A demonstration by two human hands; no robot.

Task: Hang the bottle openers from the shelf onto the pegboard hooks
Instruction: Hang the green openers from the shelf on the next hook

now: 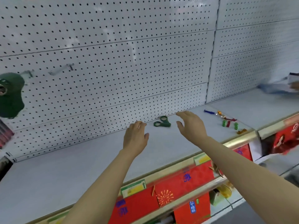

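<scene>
We find both hands empty with fingers relaxed: the left hand [135, 136] and right hand [191, 125] hover over the shelf [80, 167] near its back edge. A green bottle opener [162, 121] lies between them by the pegboard [113, 62]; more openers [226, 120] sit toward the front right. We advise pinching one by its ring, then threading it onto the bare hook [62, 69]. A green cap [11, 94] hangs at left; nothing obstructs the reach.
</scene>
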